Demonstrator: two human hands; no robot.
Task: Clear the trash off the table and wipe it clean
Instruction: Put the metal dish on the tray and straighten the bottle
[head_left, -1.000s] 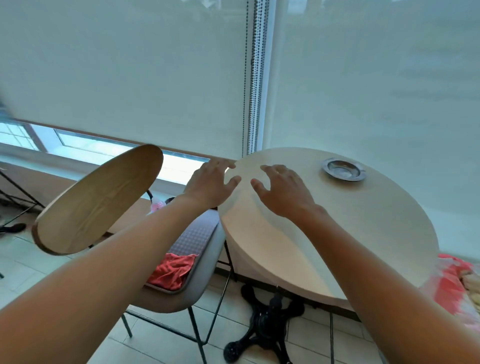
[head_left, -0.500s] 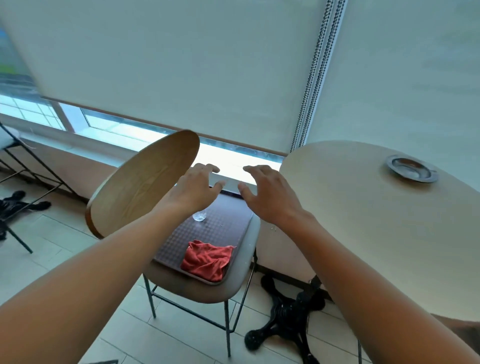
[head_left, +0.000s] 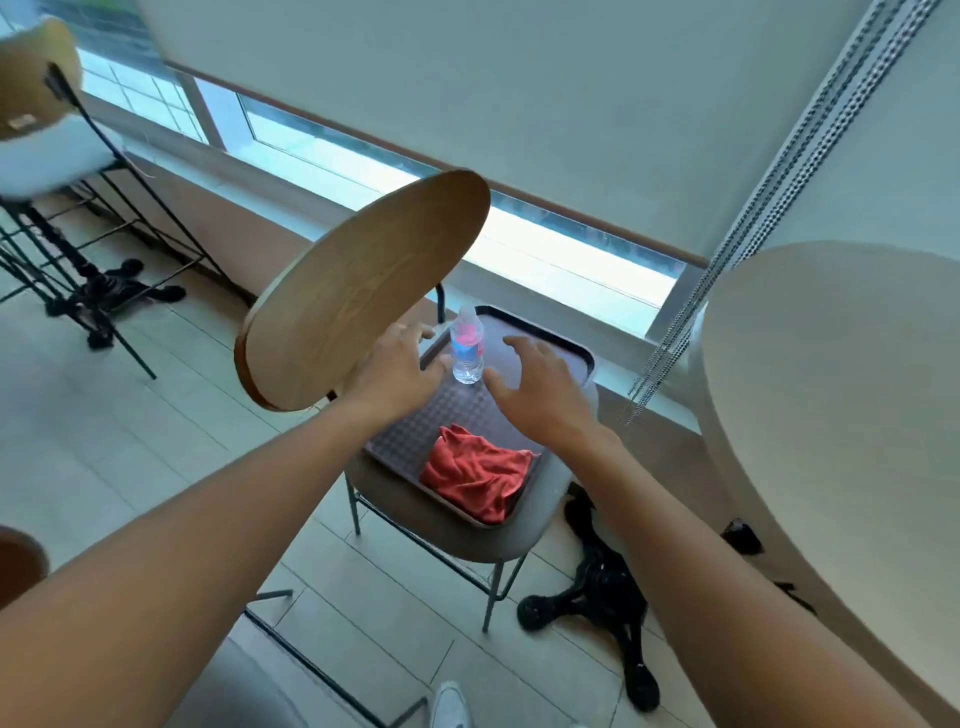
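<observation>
Above the tray (head_left: 540, 343), left hand (head_left: 395, 371) and right hand (head_left: 535, 392), fingers wide, flanking the bottle (head_left: 466, 348).

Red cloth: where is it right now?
In the head view, the red cloth lies crumpled at the near end of the brown tray on the chair seat, below both hands, with the water bottle standing at the tray's far end.

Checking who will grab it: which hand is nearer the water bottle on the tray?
Left, narrowly. The left hand hovers just left of the water bottle, thumb almost at it. The right hand hovers just right of it, a little lower.
</observation>
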